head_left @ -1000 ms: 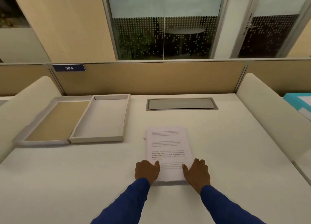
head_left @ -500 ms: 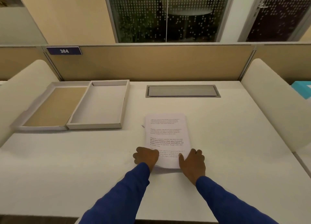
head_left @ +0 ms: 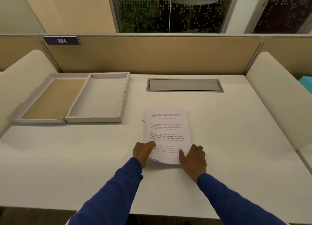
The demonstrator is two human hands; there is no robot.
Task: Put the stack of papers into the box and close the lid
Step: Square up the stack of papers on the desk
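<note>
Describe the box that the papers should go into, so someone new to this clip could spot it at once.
Start at the tan partition with the blue 384 sign; below that sign, at the desk's far left, two shallow open trays lie side by side. The box is the right one, nearer the stack of papers. Its floor is pale grey, whereas the lid beside it has a brown inside.

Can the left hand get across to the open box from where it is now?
Probably yes. The left hand is at the near left corner of the stack of papers, and only bare desk lies between it and the open box.
</note>
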